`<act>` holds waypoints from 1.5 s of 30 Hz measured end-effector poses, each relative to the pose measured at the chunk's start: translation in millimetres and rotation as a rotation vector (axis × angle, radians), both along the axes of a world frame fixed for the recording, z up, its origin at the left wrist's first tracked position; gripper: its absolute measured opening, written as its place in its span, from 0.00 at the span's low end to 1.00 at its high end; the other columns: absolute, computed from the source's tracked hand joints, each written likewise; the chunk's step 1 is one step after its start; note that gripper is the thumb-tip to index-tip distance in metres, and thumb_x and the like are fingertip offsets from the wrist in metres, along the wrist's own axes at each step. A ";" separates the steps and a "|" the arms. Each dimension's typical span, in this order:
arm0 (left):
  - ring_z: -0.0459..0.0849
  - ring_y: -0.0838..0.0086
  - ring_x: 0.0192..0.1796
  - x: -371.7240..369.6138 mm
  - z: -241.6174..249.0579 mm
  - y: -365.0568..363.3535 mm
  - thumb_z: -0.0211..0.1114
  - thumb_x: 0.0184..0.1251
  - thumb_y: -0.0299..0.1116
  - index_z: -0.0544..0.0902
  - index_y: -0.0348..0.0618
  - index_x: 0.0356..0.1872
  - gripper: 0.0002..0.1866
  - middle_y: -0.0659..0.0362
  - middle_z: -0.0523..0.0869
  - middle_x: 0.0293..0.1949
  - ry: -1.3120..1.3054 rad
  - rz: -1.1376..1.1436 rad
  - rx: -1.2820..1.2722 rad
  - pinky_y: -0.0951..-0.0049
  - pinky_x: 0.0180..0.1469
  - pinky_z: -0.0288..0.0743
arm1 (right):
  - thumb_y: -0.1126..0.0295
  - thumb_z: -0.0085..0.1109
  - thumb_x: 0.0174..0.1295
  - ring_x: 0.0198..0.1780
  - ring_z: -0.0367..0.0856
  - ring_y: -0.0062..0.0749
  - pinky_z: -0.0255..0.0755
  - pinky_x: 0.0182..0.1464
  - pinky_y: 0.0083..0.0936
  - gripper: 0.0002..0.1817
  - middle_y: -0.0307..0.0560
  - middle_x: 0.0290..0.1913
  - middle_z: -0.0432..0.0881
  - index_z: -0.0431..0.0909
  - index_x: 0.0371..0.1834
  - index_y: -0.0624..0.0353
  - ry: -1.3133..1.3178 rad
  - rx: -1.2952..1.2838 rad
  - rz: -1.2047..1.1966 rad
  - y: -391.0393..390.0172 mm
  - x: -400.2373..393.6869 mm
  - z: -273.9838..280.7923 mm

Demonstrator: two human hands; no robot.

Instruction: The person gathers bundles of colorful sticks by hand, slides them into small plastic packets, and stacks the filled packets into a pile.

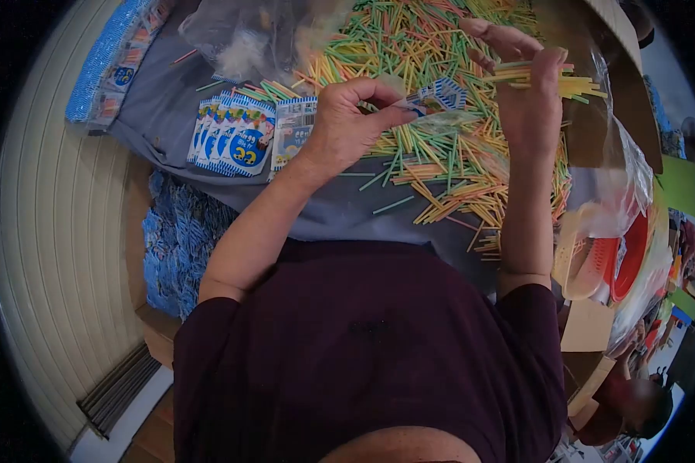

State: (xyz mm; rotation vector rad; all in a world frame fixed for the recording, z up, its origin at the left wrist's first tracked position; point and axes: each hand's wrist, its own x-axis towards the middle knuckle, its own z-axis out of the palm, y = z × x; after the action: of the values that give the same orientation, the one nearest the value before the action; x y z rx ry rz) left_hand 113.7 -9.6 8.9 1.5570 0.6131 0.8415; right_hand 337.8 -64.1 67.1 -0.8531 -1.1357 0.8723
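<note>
Colourful thin sticks (409, 42) in green, yellow, orange and pink lie in a large heap on the grey cloth. My left hand (347, 127) pinches the edge of a small clear packet with a blue-and-white striped end (440, 96) above the heap. To the right, my right hand (529, 100) is raised with a bundle of yellow and pinkish sticks (583, 85) held at the thumb, its other fingers spread. Several blue-and-white printed packets (247, 139) overlap left of my left hand, and another packet (289, 135) lies beside my left wrist.
Clear plastic bags (243, 38) lie at the upper left. A strip of packets (120, 69) runs along the left edge. Blue material fills a box (177, 239) below it. Baskets (587, 262) stand at right, and another person (633, 405) is at the lower right.
</note>
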 end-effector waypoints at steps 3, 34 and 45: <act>0.82 0.84 0.34 2.8 2.6 -1.4 0.76 0.56 0.26 0.87 0.36 0.35 0.08 0.64 0.87 0.30 -0.044 0.008 -0.021 0.81 0.38 0.77 | 0.38 0.31 0.75 0.65 0.73 0.41 0.61 0.66 0.42 0.37 0.53 0.60 0.80 0.79 0.53 0.62 -0.280 0.016 -0.049 2.5 -20.0 10.3; 0.82 0.84 0.35 -1.2 -6.7 -8.3 0.70 0.58 0.22 0.87 0.41 0.45 0.13 0.62 0.86 0.31 -0.210 0.051 0.069 0.79 0.39 0.76 | 0.58 0.39 0.79 0.39 0.83 0.34 0.76 0.46 0.30 0.24 0.54 0.37 0.85 0.77 0.50 0.72 0.070 0.094 -0.066 25.0 -43.1 21.3; 0.86 0.74 0.41 -10.2 0.9 -9.8 0.71 0.57 0.19 0.85 0.36 0.45 0.13 0.56 0.89 0.38 -0.133 0.125 0.297 0.74 0.46 0.78 | 0.72 0.72 0.52 0.39 0.72 0.21 0.69 0.44 0.22 0.22 0.37 0.39 0.81 0.84 0.53 0.58 -0.633 -0.119 -0.060 -9.9 -58.7 29.6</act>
State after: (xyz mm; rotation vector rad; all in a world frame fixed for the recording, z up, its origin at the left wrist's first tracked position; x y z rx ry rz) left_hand 103.5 -19.4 9.8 1.7243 0.5090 1.1636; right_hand 279.1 -74.0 96.7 -1.3088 -1.6012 0.6349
